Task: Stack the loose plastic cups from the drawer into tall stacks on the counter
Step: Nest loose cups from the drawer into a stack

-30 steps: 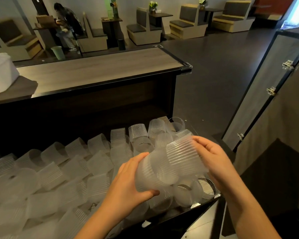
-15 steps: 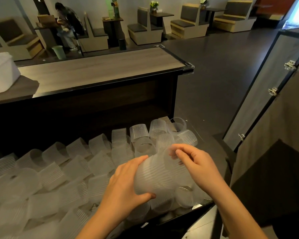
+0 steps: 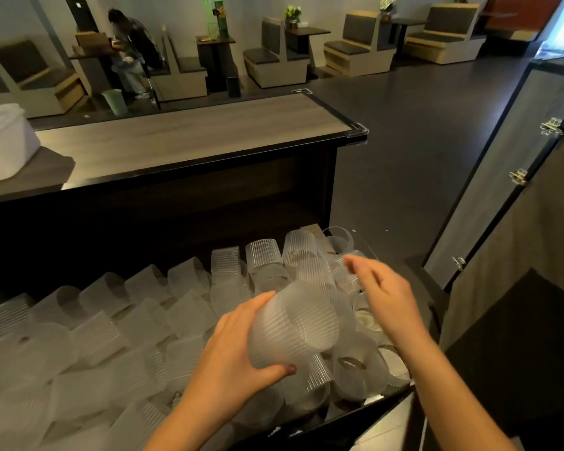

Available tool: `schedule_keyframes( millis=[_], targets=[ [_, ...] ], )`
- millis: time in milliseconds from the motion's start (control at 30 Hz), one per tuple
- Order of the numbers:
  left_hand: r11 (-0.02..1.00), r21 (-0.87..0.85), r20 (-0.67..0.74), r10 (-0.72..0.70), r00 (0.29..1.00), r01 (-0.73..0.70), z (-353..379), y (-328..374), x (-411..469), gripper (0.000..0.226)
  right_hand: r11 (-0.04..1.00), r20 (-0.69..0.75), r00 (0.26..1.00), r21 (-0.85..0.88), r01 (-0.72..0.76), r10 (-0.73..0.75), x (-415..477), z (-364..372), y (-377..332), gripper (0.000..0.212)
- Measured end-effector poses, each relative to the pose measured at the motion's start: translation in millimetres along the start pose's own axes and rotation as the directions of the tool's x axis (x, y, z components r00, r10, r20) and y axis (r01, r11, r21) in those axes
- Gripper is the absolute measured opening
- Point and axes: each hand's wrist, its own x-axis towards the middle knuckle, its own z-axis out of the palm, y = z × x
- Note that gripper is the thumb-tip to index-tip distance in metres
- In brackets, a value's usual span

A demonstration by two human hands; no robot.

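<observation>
Head view shows your short nested stack of ribbed cups [image 3: 295, 323] tilted on its side above the drawer [image 3: 355, 411]. Your left hand [image 3: 235, 362] is wrapped round its near end, thumb underneath. Your right hand [image 3: 386, 296] hovers just beside the far end, fingers loose and blurred, holding nothing. Loose cups [image 3: 118, 320] fill the drawer below, and the wooden counter [image 3: 192, 135] lies beyond.
</observation>
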Motion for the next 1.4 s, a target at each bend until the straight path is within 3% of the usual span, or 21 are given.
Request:
schedule_keyframes(
  millis=[100,167,367,600,733,800,867,933,1000,1167,1300,1400],
  targets=[
    [1.000,-0.003,-0.021,-0.012,1.000,0.011,-3.5,0.5,-0.6,0.084,0.981,-0.131,0.985,-0.140,-0.133,0.115,29.8,-12.0,30.5,0.032],
    [1.000,-0.010,-0.031,-0.013,0.999,0.013,-5.8,1.5,-1.3,0.084,0.956,-0.154,0.960,-0.145,-0.256,0.233,43.5,-15.3,49.6,0.037],
    [0.999,-0.012,-0.037,-0.031,0.999,0.031,-11.0,1.4,-4.4,0.086,0.881,-0.039,0.881,-0.028,-0.473,0.472,61.3,-7.2,71.9,0.034],
    [0.999,-0.004,-0.043,-0.036,0.998,0.036,-13.7,1.7,-4.6,0.086,0.916,0.027,0.920,0.081,-0.393,0.392,54.5,-2.6,60.6,0.012],
    [0.999,-0.014,-0.053,-0.040,0.998,0.039,-13.8,1.5,-5.7,0.086,0.912,-0.039,0.938,0.252,-0.323,0.343,46.7,-13.1,45.0,0.013],
    [0.999,-0.020,-0.059,-0.042,0.997,0.041,-13.3,1.0,-5.7,0.086,0.835,-0.030,0.929,0.450,-0.317,0.369,43.6,-17.0,35.6,0.019],
    [0.999,-0.025,-0.058,-0.044,0.997,0.042,-12.5,1.2,-5.2,0.085,0.692,0.037,0.916,0.643,-0.327,0.399,38.7,-18.1,23.8,0.023],
    [0.999,-0.020,-0.053,-0.040,0.998,0.039,-11.4,1.6,-4.4,0.085,0.584,0.101,0.913,0.740,-0.334,0.396,32.6,-15.8,14.8,0.023],
    [0.999,-0.016,-0.051,-0.038,0.998,0.037,-10.8,1.7,-4.4,0.083,0.563,0.129,0.910,0.749,-0.350,0.394,26.8,-10.5,10.4,0.024],
    [0.999,-0.019,-0.044,-0.047,0.998,0.046,-10.4,0.1,-6.9,0.084,0.679,0.242,0.892,0.582,-0.448,0.382,15.0,2.5,2.1,0.028],
    [0.999,-0.011,-0.046,-0.049,0.998,0.049,-12.3,-1.7,-9.2,0.083,0.748,0.277,0.908,0.517,-0.417,0.314,13.7,5.3,10.3,0.060],
    [0.999,-0.013,-0.051,-0.050,0.997,0.049,-15.6,-1.7,-10.8,0.081,0.699,0.272,0.910,0.584,-0.414,0.312,13.1,5.8,8.2,0.031]
  ],
)
